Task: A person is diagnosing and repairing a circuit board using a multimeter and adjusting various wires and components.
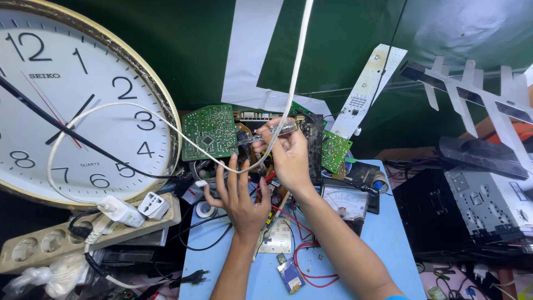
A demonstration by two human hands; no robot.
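Note:
My right hand (pixel 288 158) grips a screwdriver with a clear handle (pixel 280 130), held almost level with its tip pointing left toward a green circuit board (pixel 210 132). My left hand (pixel 240 194) lies flat with fingers spread on the clutter of wires and parts just below that board, holding nothing that I can see. A black electronics chassis (pixel 313 139) sits behind both hands. A white cable (pixel 166 125) loops across in front of the hands.
A large gold-rimmed wall clock (pixel 72 100) leans at the left. A beige power strip (pixel 83 233) with plugs lies below it. An analogue meter (pixel 347 201) sits on the blue table (pixel 388 244). A black device (pixel 472 214) and a white antenna (pixel 472 94) stand right.

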